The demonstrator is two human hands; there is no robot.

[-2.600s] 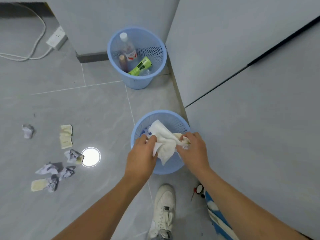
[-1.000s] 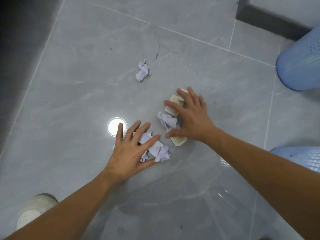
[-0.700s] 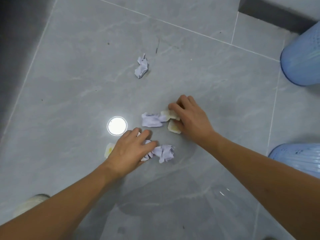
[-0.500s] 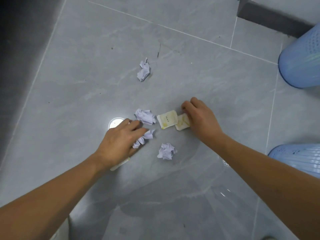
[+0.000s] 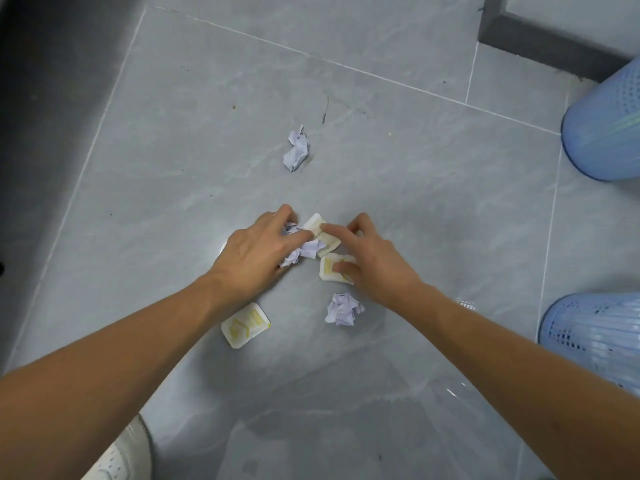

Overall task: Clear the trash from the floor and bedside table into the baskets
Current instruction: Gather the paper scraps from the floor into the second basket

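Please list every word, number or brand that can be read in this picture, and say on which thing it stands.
None can be read.
Packet between the hands: a line of dark print, too small and blurred.
Packet under the right hand: yellow marks only, blurred.
Packet by the left forearm: yellow marks only, no legible text.

On the grey tiled floor, crumpled paper is gripped by the left hand, while two cream packets (yellow-printed) are pressed by the right hand. Two blue baskets are seen at the right edge.
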